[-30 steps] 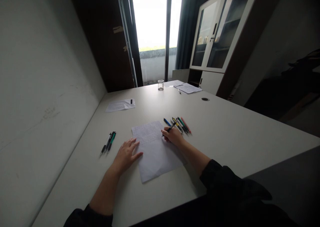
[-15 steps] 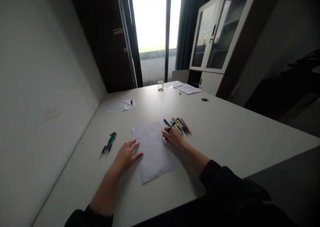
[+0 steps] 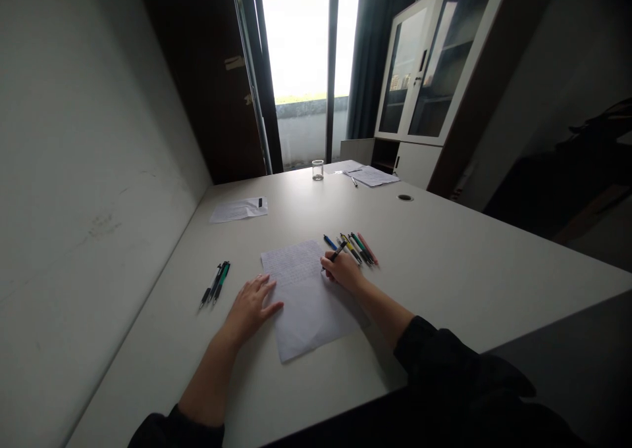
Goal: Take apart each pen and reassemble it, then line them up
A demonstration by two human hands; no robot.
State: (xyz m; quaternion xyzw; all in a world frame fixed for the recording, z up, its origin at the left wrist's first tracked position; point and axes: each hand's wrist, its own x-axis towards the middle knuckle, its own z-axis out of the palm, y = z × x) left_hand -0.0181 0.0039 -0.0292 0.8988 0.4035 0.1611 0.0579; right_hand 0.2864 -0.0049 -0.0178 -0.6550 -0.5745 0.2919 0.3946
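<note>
A white sheet of paper lies on the table in front of me, its upper part covered in rows of handwriting. My left hand rests with fingers spread on the sheet's left edge. In my right hand a dark pen is gripped, its tip down at the right end of the written lines. Just beyond that hand lie several pens, among them a blue pen, a green pen and a pink pen. Left of my left hand is a small group of pens.
The white table meets a wall on the left. Toward the back are a paper with a small black item, a clear glass, stacked papers with a pen beside them, and a cable hole. A glass-door cabinet stands behind.
Almost nothing differs. My right hand and its pen have shifted very slightly to the right along the writing; my left hand stays put on the sheet.
</note>
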